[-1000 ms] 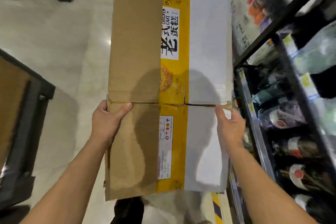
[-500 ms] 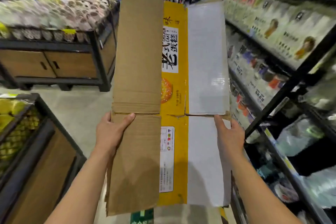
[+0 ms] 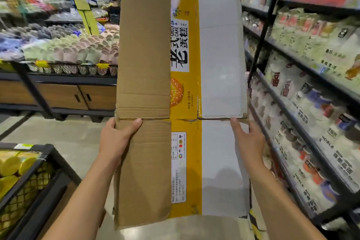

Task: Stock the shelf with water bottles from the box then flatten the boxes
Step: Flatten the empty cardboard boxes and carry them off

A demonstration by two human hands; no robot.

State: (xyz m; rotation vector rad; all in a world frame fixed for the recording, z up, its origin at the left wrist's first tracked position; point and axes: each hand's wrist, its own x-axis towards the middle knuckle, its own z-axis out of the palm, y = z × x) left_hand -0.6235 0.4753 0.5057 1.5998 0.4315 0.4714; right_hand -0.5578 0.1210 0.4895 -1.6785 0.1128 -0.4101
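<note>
Flattened box (image 3: 181, 103) is held up at chest height in the aisle, long axis running away from the camera, plain brown panel on the left, yellow printed strip in the middle, grey-white panel on the right. Left hand (image 3: 115, 138) is clamped on the brown edge just below the cross crease, thumb laid over the face. Right hand (image 3: 247, 138) is clamped on the grey edge at the same crease, fingers partly hidden behind the board.

Handling, judged: cardboard is light and stiff along the panels but hinged at the crease, so the far half is likely to flop if grip is moved off the fold. Edges at the crease look like the right hold; the torn corners near it are weak. Surface is dry, not slippery.

Shelf (image 3: 303, 87) on the right is stocked with packaged goods; water bottles are not made out in the current view.

Against the earlier frames: grip and box pose are unchanged, but the view is raised from the floor to the aisle, and the bottles seen low on the right are gone from view.
</note>
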